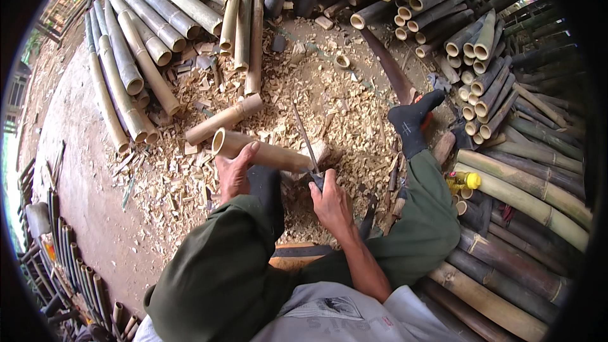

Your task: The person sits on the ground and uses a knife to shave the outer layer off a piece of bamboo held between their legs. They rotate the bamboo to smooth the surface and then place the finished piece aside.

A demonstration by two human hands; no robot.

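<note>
My left hand [233, 174] is closed round the left part of a short bamboo tube [269, 151], its thumb on top near the hollow end. The tube lies slantwise in front of my left foot. Its right end is by a pale wooden block [320, 151]. In my right hand [333, 205] is the dark handle of a knife. The narrow knife blade [306, 136] points away from me and passes across the tube's right end; whether it touches the bamboo I cannot tell. Just beyond the tube lies another cut bamboo piece [225, 119].
Wood chips [304, 82] cover the ground around my feet. Bamboo poles [152, 31] lie at the far left, with stacked bamboo tubes [437, 6] at the far right. A long dark curved blade [387, 66] lies past my right foot [415, 120]. Beside my right leg is a yellow bottle [465, 180].
</note>
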